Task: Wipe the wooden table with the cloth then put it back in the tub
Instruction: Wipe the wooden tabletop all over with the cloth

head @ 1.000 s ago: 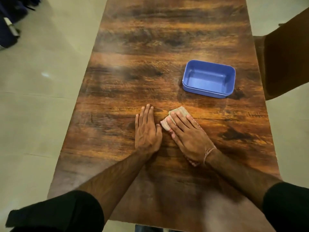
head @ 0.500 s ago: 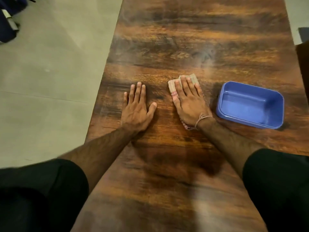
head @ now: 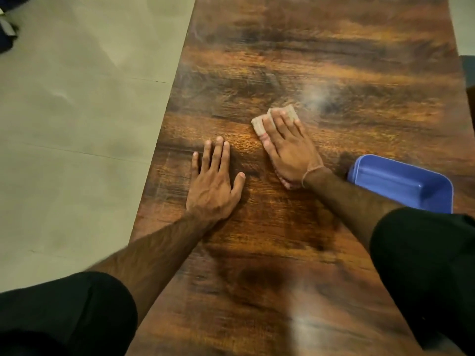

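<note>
**A:** What had moved?

**B:** The right hand (head: 290,152) had pushed the cloth (head: 258,124) further up the tabletop (head: 308,60), ahead of the left hand (head: 213,186).

**A:** And the fingers?

**B:** The right fingers lay straight, pressing the folded cloth flat. The left ones were spread and released, resting on the wood.

**A:** The tub (head: 401,183)?

**B:** It sat at the right edge, beside the right forearm. Wiping looked about midway, with the upper tabletop still to do before the cloth went back.

A pale grey-green tiled floor (head: 77,124) with thin joint lines fills the left side. A long dark-brown wooden table (head: 308,60) runs down the middle, its grain catching soft glare. A dark blue object (head: 6,39), cut off by the frame, lies on the floor at upper left.
</note>
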Motion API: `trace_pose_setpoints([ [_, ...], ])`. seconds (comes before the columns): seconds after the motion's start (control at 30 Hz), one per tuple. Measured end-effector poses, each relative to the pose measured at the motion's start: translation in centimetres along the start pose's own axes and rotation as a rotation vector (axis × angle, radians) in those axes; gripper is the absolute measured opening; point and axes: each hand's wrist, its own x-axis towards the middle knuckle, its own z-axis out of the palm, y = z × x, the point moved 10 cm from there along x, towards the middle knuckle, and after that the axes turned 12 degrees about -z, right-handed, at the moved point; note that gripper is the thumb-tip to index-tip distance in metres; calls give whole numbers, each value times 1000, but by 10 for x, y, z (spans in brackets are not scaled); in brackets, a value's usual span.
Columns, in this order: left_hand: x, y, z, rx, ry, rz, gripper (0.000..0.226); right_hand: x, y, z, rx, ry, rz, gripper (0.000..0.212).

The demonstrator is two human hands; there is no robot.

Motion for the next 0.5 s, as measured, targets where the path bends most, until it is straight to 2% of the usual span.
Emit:
trace_pose_setpoints([
  [0.1, 0, 0, -1, -4, -4, -8, 79, 17, -6, -3, 14, 29, 93, 65],
  [0.23, -2, 2, -3, 0, 9, -3, 79, 15, -28, 1, -11, -26, -219, 62],
  [0.3, -1, 2, -4, 10, 17, -9, 79, 31, -16, 0, 0, -77, -299, 62],
  [0.5, 16, 8, -6, 32, 9, 12, 83, 82, 36, -15, 32, -1, 57, 60],
])
